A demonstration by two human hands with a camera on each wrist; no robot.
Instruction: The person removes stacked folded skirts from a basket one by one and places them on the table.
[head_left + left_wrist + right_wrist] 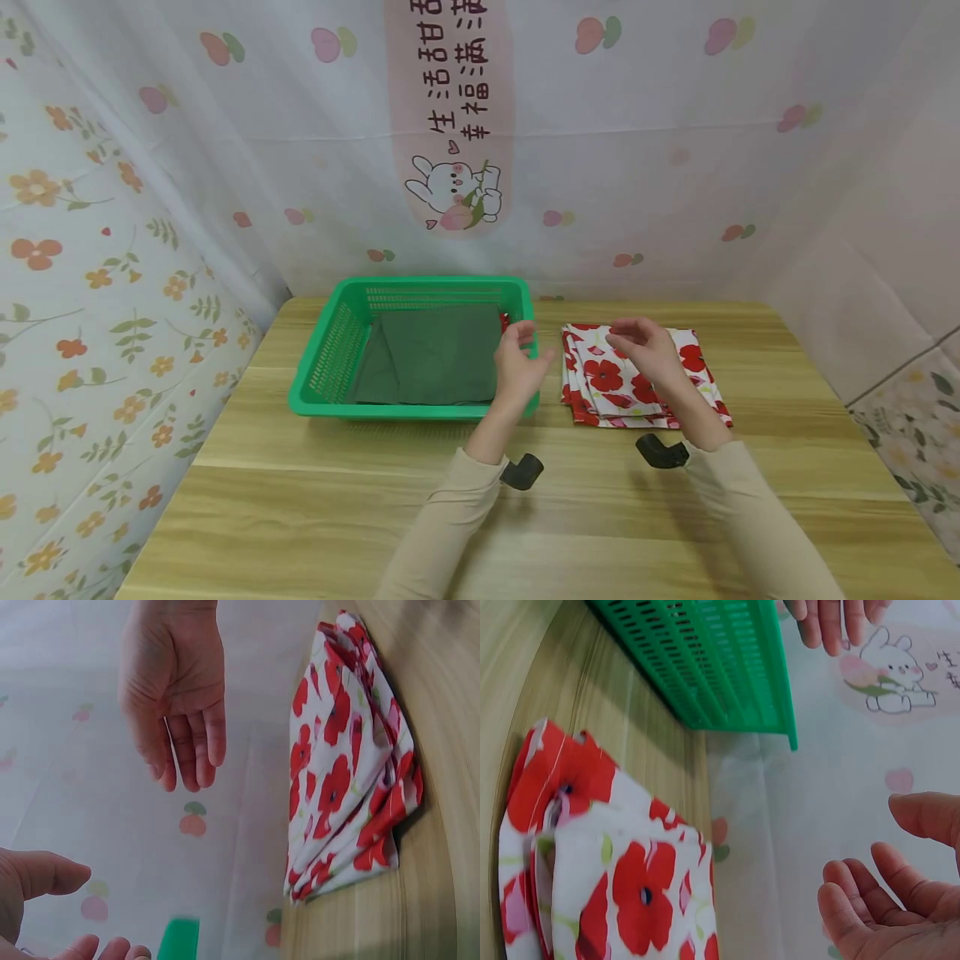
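My left hand (519, 364) hovers over the right rim of a green plastic basket (420, 412), its fingers loosely bent and holding nothing. My right hand (648, 350) hangs above a folded cloth with red flowers (603, 375), palm turned inward and fingers relaxed. In the right wrist view the flowered cloth (641, 892) lies in several layers on the table, below the right hand (900, 892). Dark green folded fabric (442, 354) lies flat inside the basket. A bit of red (505, 319) shows at its far right corner, mostly hidden.
The wooden table (315, 508) reaches back to a white printed curtain (600, 167) with a rabbit picture. A flowered curtain (97, 292) hangs along the left side. Black angled pieces sit by each wrist, one beside the left sleeve (450, 508).
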